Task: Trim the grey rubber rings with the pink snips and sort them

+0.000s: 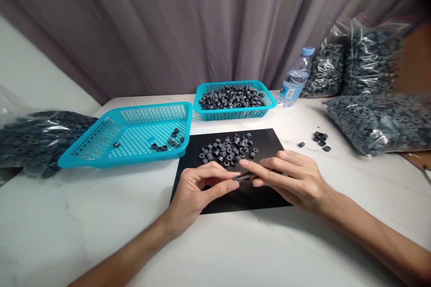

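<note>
Over the black mat [215,208], my left hand [198,188] pinches a small dark grey piece [236,178] between thumb and forefinger; most of it is hidden by the fingertips. My right hand [296,177] closes around a slim dark tool [247,176] with a metallic-looking tip, which meets the piece at the left fingertips. The tool's exact kind cannot be made out, since the fingers cover its body. Just beyond both hands lies a pile of small grey ring-shaped pieces [227,149] on the mat.
A turquoise basket [124,160] at left holds several pieces; another basket [235,115] behind the mat is filled with them. A water bottle [293,78] stands at back right. Bulging plastic bags [380,121] of pieces line the right, with another bag [43,139] at left. Loose pieces [320,136] lie right.
</note>
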A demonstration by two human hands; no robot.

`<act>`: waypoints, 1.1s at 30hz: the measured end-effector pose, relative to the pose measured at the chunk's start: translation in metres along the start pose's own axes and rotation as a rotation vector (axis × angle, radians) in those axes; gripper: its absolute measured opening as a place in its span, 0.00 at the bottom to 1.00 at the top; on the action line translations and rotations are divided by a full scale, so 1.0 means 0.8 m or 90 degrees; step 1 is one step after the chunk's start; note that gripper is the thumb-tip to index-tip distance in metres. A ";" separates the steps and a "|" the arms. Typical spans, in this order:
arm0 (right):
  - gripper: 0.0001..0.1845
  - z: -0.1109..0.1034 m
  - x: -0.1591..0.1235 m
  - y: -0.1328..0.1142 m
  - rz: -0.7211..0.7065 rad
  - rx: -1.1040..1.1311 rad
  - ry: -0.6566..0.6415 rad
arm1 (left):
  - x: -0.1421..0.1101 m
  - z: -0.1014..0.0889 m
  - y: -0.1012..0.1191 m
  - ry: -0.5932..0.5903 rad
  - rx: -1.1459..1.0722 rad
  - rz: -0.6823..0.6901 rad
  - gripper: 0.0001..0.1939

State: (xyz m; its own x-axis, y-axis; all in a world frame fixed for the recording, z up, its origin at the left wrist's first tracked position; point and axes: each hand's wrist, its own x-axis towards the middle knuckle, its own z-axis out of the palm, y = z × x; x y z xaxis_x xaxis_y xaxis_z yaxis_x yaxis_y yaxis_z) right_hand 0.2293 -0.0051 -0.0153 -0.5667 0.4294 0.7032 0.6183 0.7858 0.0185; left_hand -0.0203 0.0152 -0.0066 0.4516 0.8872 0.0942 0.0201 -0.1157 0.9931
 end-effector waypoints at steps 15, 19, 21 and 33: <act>0.27 0.000 0.000 0.003 -0.005 -0.010 0.001 | -0.001 0.000 0.001 -0.014 0.000 -0.008 0.06; 0.26 -0.002 0.002 0.002 -0.007 -0.009 -0.008 | -0.001 0.001 0.003 -0.014 -0.005 -0.007 0.07; 0.26 -0.003 0.003 0.002 -0.010 -0.007 -0.012 | -0.001 0.001 0.004 -0.015 -0.005 -0.005 0.07; 0.23 -0.006 0.004 0.004 -0.019 0.033 -0.011 | 0.001 0.000 0.001 -0.028 0.000 -0.016 0.07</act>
State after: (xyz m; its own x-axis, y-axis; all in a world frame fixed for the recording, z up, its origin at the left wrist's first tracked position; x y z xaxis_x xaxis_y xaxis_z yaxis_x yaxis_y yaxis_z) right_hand 0.2317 -0.0032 -0.0096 -0.5936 0.4126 0.6910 0.5722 0.8201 0.0019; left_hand -0.0203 0.0156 -0.0055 0.4893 0.8697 0.0655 0.0320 -0.0930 0.9952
